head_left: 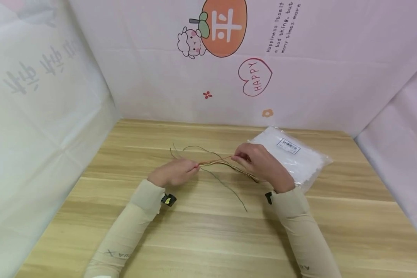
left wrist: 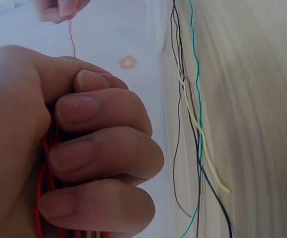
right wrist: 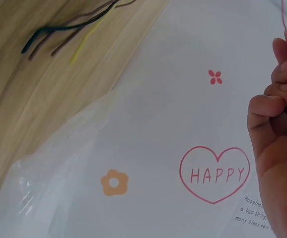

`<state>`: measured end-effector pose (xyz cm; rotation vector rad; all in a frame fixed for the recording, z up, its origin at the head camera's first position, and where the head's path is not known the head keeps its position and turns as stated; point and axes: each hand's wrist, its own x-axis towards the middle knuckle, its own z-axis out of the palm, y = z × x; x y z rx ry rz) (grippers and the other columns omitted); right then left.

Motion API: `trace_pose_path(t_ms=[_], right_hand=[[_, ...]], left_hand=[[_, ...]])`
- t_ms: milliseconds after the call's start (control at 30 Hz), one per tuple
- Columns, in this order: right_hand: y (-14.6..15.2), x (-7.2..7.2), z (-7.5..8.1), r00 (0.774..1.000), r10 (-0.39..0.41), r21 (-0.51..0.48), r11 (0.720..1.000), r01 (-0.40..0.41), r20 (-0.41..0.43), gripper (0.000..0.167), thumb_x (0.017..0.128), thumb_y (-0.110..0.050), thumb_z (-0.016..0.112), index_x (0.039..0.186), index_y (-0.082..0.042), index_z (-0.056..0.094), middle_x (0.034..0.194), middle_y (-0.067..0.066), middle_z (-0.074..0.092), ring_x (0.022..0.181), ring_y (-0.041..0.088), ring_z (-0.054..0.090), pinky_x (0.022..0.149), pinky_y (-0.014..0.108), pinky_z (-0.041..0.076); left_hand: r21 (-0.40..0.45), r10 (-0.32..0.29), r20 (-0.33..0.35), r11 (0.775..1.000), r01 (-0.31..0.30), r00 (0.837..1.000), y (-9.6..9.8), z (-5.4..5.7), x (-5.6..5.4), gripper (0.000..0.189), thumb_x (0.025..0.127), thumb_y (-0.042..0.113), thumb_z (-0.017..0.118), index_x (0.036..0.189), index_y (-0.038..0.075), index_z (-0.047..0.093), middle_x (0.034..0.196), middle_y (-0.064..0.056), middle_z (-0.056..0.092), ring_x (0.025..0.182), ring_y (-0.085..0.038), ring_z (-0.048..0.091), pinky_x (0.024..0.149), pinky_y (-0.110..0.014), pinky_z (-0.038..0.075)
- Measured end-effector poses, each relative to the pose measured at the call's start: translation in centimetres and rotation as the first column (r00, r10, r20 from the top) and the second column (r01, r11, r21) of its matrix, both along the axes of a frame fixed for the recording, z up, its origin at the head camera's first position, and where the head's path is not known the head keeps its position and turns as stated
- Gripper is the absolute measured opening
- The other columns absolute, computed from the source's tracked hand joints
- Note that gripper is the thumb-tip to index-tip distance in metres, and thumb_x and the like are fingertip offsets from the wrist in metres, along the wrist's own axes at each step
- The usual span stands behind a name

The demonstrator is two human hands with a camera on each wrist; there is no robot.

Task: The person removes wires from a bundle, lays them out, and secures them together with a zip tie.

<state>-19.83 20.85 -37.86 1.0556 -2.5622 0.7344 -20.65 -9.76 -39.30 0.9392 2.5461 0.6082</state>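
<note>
My left hand (head_left: 175, 172) grips a bundle of thin coloured cords (left wrist: 40, 198), its fingers curled over them in the left wrist view. Red and yellowish strands show below those fingers. To the right, my right hand (head_left: 262, 162) pinches a single red cord (right wrist: 283, 15), which runs taut between both hands. Other loose ends, among them a yellow cord (left wrist: 205, 153) and a teal cord (left wrist: 198, 74), trail from the bundle. One greenish strand (head_left: 226, 185) slants toward the front of the table. A few thin tips (head_left: 173, 150) stick out beyond my left hand.
A clear plastic bag (head_left: 312, 170) of white contents, with a barcode label (head_left: 288, 146), lies behind and beside my right hand on the wood-grain table (head_left: 208, 239). White printed cloth (head_left: 160, 85) walls the table at the back and sides.
</note>
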Motion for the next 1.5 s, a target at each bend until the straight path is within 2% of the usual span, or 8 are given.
trace_pose_path(t_ms=[233,433,667,833,967,1233,1333,1500], right_hand=[[0.6,-0.1,0.4,0.985,0.015,0.001,1.0,-0.015,-0.171,0.026,0.09,-0.004,0.081,0.075,-0.012,0.062,0.063,-0.004,0.05,0.06,0.006,0.039,0.06,0.026,0.042],[2.6,-0.8,-0.2,0.979,-0.04,-0.011,0.999,0.039,-0.199,0.026,0.088,0.0,0.081,0.074,-0.011,0.062,0.061,-0.004,0.047,0.058,0.006,0.037,0.059,0.027,0.04],[5.6,-1.3,-0.9,0.975,-0.111,-0.048,0.993,0.104,-0.193,0.026,0.088,0.0,0.081,0.073,-0.012,0.062,0.06,-0.004,0.052,0.056,0.005,0.037,0.058,0.027,0.037],[6.1,-1.6,-0.9,0.974,-0.119,-0.055,0.992,0.111,-0.193,0.026,0.088,0.0,0.081,0.073,-0.012,0.063,0.06,-0.005,0.052,0.055,0.004,0.035,0.057,0.027,0.037],[6.0,-1.8,-1.1,0.978,-0.112,-0.024,0.994,0.109,-0.174,0.024,0.089,-0.001,0.08,0.074,-0.011,0.065,0.061,-0.005,0.055,0.056,0.004,0.037,0.059,0.027,0.039],[5.2,-1.9,-1.0,0.988,-0.081,0.008,0.997,0.083,-0.129,0.023,0.094,-0.001,0.076,0.074,-0.012,0.068,0.065,0.001,0.065,0.056,0.004,0.038,0.058,0.028,0.042],[5.0,-1.7,-0.9,0.991,-0.095,0.04,0.994,0.099,-0.092,0.025,0.097,-0.004,0.073,0.073,-0.013,0.068,0.067,0.002,0.068,0.056,0.004,0.04,0.059,0.029,0.043],[5.0,-1.5,-1.1,0.991,-0.129,0.088,0.987,0.133,-0.041,0.029,0.099,-0.007,0.071,0.072,-0.013,0.066,0.064,-0.001,0.063,0.056,0.006,0.041,0.061,0.031,0.044]], left_hand=[[0.073,-0.028,0.014,0.997,0.027,0.999,-0.5,-0.3,-0.3,0.039,0.117,0.028,0.036,0.09,0.008,0.056,0.073,0.004,0.035,0.066,-0.01,0.036,0.072,-0.032,0.042],[0.116,-0.042,0.03,0.993,0.038,0.999,-1.0,0.4,-0.4,0.039,0.116,0.028,0.039,0.089,0.006,0.056,0.073,0.003,0.036,0.067,-0.011,0.036,0.07,-0.031,0.04],[0.127,-0.044,0.041,0.991,0.039,0.998,-1.9,0.6,-0.9,0.039,0.116,0.024,0.04,0.078,0.015,0.046,0.071,0.004,0.035,0.064,-0.011,0.034,0.067,-0.029,0.036],[0.138,-0.046,0.054,0.99,0.038,0.997,-2.4,0.7,-1.3,0.04,0.116,0.022,0.041,0.079,0.007,0.05,0.068,0.004,0.035,0.062,-0.011,0.033,0.066,-0.029,0.035],[0.113,-0.037,0.015,0.993,0.035,0.999,-3.0,0.7,-1.8,0.04,0.115,0.019,0.043,0.079,0.003,0.054,0.066,0.004,0.037,0.059,-0.011,0.034,0.066,-0.029,0.037],[0.043,0.01,-0.074,0.999,-0.007,0.997,-3.9,0.7,-2.1,0.031,0.114,0.019,0.045,0.097,0.003,0.065,0.076,0.0,0.046,0.073,-0.015,0.047,0.082,-0.039,0.045],[0.032,0.029,-0.066,0.999,-0.027,0.997,-4.3,0.8,-2.1,0.031,0.114,0.02,0.045,0.104,0.002,0.068,0.081,-0.002,0.05,0.081,-0.017,0.053,0.087,-0.042,0.046],[0.008,0.055,-0.056,0.998,-0.055,0.997,-4.9,0.6,-2.3,0.031,0.114,0.022,0.044,0.105,0.002,0.067,0.079,-0.002,0.048,0.08,-0.018,0.052,0.088,-0.042,0.046]])
